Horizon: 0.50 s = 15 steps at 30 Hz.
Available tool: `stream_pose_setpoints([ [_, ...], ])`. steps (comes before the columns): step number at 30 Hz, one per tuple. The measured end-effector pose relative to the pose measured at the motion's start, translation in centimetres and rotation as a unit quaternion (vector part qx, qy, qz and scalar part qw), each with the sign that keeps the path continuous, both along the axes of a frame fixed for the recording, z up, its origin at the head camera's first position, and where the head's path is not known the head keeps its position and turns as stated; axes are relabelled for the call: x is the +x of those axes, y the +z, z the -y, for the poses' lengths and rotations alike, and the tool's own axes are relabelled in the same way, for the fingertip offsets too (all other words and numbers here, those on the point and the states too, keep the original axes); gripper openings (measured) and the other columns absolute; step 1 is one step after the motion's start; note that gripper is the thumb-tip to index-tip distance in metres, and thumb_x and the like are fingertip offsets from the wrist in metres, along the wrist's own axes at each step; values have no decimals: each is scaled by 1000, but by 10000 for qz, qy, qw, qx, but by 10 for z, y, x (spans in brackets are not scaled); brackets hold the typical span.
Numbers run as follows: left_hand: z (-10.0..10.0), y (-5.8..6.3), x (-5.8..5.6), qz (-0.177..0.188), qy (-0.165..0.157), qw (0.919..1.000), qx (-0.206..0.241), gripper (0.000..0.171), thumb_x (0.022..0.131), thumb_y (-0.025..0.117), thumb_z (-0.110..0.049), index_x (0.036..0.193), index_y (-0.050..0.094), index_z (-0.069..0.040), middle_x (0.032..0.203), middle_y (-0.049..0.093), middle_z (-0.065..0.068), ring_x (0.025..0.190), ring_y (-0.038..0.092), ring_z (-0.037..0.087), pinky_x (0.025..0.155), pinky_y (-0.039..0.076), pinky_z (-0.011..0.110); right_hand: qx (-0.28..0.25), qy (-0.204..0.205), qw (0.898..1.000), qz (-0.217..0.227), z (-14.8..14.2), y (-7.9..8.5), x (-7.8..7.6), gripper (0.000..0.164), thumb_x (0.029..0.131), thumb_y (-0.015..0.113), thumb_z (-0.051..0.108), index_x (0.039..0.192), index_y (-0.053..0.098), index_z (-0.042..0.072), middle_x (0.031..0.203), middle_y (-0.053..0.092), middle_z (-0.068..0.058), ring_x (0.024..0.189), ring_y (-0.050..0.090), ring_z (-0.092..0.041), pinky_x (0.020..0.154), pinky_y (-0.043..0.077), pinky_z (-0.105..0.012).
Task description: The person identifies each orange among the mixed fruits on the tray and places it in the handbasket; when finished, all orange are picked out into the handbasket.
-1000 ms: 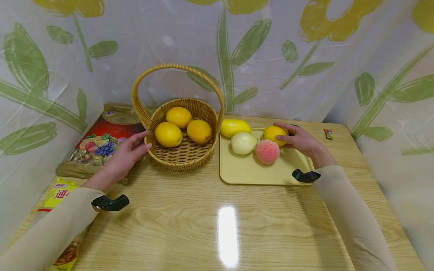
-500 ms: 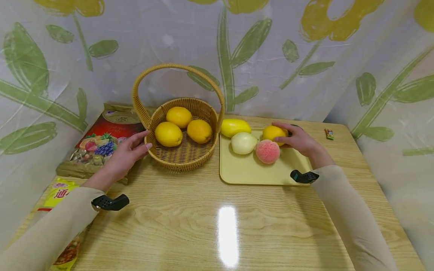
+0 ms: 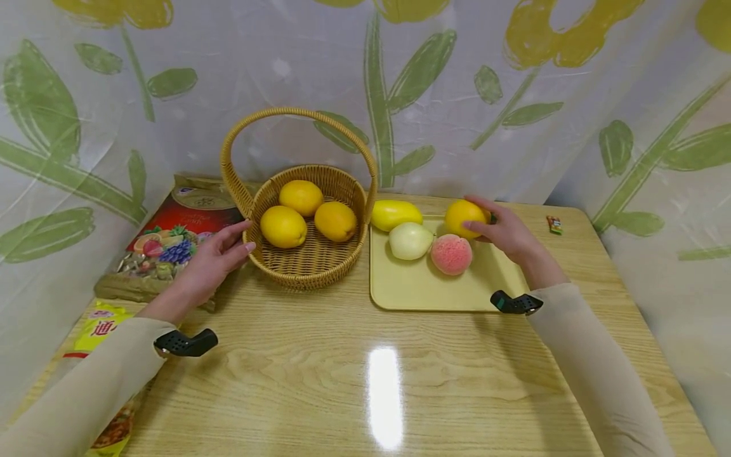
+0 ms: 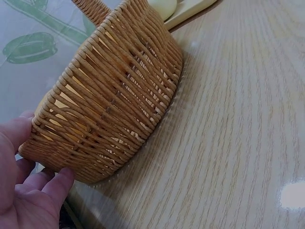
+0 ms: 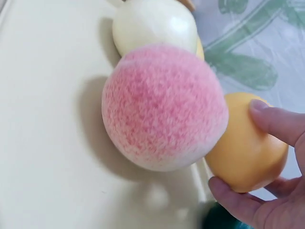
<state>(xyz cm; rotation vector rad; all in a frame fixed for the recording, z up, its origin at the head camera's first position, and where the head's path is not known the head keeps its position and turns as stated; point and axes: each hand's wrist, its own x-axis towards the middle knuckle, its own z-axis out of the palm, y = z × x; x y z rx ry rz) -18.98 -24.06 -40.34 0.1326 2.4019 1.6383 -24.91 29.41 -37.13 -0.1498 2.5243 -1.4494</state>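
Note:
In the head view, my right hand (image 3: 505,235) pinches a smooth yellow-orange fruit (image 3: 464,218) between thumb and fingers at the back right of the yellow tray (image 3: 422,295). The right wrist view has this fruit (image 5: 248,148) just behind a fuzzy pink peach (image 5: 164,107). A pale pear-like fruit (image 3: 410,241) and a long yellow fruit (image 3: 396,216) lie on the tray's left. My left hand (image 3: 208,260) touches the left side of a wicker basket (image 3: 308,278), its fingertips at the rim and outer wall (image 4: 109,100). Several yellow lemon-like fruits (image 3: 283,226) sit inside.
A red fruit-candy bag (image 3: 183,222) lies left of the basket, with a yellow packet (image 3: 103,324) in front of it. A small wrapped item (image 3: 554,225) rests right of the tray. Something dark green (image 5: 221,217), mostly hidden, shows by my right fingers. The basket's handle (image 3: 297,112) arches high.
The yellow-orange fruit has risen slightly with my right hand and shifted a little toward the back of the tray. My left hand and the basket stay in place.

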Motion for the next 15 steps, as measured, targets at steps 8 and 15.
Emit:
stream_pose_setpoints([
  [8, -2, 1, 0, -17, -20, 10000, -72, 73, 99, 53, -46, 157, 22, -13, 162, 18, 11, 144, 27, 31, 102, 42, 28, 22, -48, 9997, -225, 5, 18, 18, 64, 100, 58, 26, 156, 27, 25, 156, 25, -13, 120, 47, -32, 99, 49, -44],
  [15, -2, 3, 2, -18, 46, 9998, -217, 71, 99, 51, -47, 157, 23, -15, 162, 17, 11, 144, 26, 31, 105, 37, 36, -82, 20, 9978, -655, 14, 30, 35, 62, 99, 59, 25, 155, 32, 23, 150, 31, -14, 114, 49, -31, 87, 52, -26],
])
